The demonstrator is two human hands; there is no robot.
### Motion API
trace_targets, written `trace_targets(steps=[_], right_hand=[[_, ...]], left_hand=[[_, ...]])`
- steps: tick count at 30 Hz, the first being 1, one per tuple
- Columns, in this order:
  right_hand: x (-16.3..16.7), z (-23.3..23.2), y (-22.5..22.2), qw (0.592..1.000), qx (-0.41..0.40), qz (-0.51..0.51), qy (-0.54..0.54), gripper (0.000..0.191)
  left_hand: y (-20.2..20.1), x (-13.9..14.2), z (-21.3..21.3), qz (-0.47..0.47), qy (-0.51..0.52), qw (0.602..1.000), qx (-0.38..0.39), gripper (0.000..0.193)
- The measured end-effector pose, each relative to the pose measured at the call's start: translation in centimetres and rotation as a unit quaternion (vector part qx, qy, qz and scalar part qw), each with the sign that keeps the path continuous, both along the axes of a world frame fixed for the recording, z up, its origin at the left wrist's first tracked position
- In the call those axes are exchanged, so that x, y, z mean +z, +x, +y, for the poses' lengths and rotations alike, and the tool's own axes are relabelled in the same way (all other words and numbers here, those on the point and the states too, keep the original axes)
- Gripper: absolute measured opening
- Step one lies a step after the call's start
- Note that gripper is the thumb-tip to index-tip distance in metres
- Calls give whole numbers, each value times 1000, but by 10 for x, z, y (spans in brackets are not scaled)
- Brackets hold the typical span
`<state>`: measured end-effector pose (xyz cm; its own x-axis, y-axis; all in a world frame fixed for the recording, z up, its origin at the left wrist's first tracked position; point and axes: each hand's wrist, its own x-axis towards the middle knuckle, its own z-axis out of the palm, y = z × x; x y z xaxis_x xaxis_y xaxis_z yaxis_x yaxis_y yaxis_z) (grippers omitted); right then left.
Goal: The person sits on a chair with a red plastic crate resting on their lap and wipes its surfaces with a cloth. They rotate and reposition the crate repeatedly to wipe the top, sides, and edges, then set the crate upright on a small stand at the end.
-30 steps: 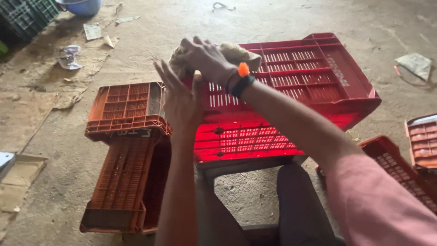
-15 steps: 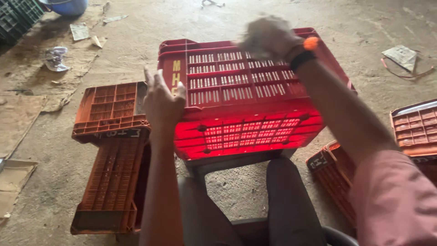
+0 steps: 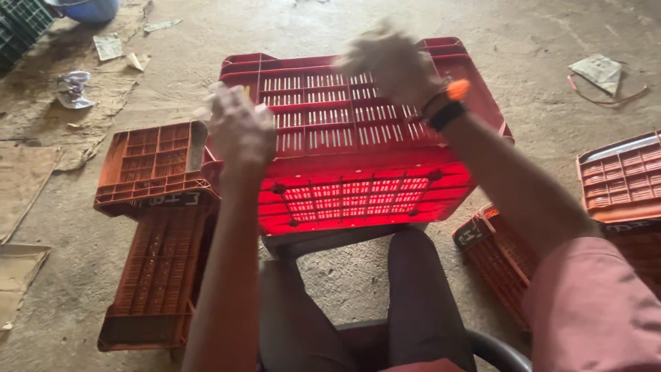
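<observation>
A large red slatted plastic crate (image 3: 358, 138) lies bottom up in front of my knees. My left hand (image 3: 241, 131) is raised over the crate's left edge, blurred by motion, with a pale smear beside its fingers. My right hand (image 3: 392, 65) hovers above the crate's far top side, also blurred; an orange and black band (image 3: 447, 103) is on its wrist. Whether either hand holds anything is unclear. My dark trouser legs (image 3: 413, 296) reach under the crate's near side.
Two orange crates (image 3: 155, 227) are stacked on the floor at left, and more orange crates (image 3: 620, 179) lie at right. Paper scraps (image 3: 599, 69), cardboard sheets and a blue tub (image 3: 89, 10) sit on the concrete floor.
The red crate has been turned and drawn squarer toward me. My right hand has swept from the crate's left side to its far right, and my left hand has lifted slightly.
</observation>
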<state>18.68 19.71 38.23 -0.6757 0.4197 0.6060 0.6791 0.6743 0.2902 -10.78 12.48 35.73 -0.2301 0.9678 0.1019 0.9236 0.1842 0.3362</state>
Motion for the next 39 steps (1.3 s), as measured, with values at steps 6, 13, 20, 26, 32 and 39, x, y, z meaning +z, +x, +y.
trace_targets(steps=[6,13,20,26,32,39], right_hand=[[-10,-45,-94,994,59,61,71,35],[17,32,18,993,69,-98,-21,33],[32,-56,123,971,18,80,-225,52],[-10,-164,122,978,-180,59,-86,48],[-43,-163,-4,961,-112,252,9,46],[-71,-159,-148,954,-17,289,-76,58]], left_hand=[[43,-10,8,83,39,992,-86,66],[41,6,-5,15,-15,999,-42,62],[49,15,-6,-1,-8,1000,25,60],[54,20,2,-30,-34,997,60,65],[48,7,11,1,-26,999,40,59],[-5,-3,26,-41,14,989,-139,35]])
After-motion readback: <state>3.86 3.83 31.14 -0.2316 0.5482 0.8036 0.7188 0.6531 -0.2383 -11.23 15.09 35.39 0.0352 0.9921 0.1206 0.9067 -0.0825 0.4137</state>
